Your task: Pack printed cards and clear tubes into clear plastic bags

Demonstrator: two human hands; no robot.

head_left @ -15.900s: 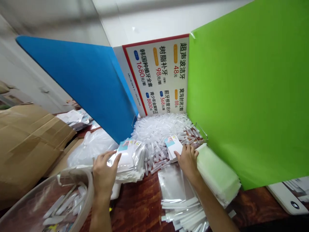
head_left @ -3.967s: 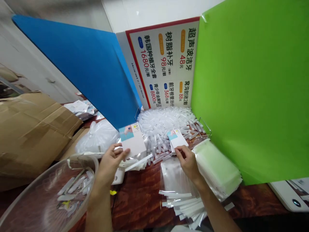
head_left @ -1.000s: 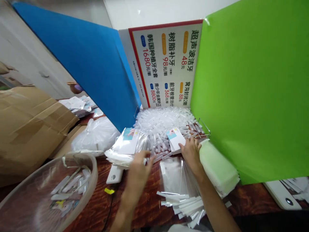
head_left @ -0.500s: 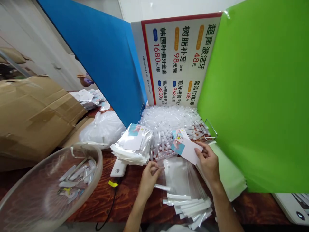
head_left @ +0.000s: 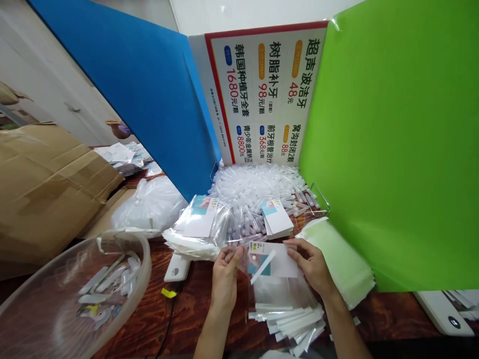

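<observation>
Over the fanned clear bags [head_left: 294, 319], my right hand [head_left: 310, 264] pinches a printed card [head_left: 286, 263] near its upper right corner; my left hand [head_left: 226, 271] pinches one clear bag [head_left: 245, 262] beside it. The wooden table [head_left: 187, 319] lies bare toward the plastic basin [head_left: 41, 299], holding white pieces [head_left: 105, 284]. Beyond, a blue panel [head_left: 127, 89] and a green panel [head_left: 392, 149] flank piled tubes [head_left: 258, 184].

The site appears to be a packing workshop. Indicators: a wooden table [head_left: 189, 305] carries a heap of plastic tubes [head_left: 258, 182], a stack of printed cards [head_left: 277, 223] and a stack of clear bags [head_left: 280, 293]; a cardboard box [head_left: 52, 184] sits at left; upright boards [head_left: 389, 149] flank the heap.
</observation>
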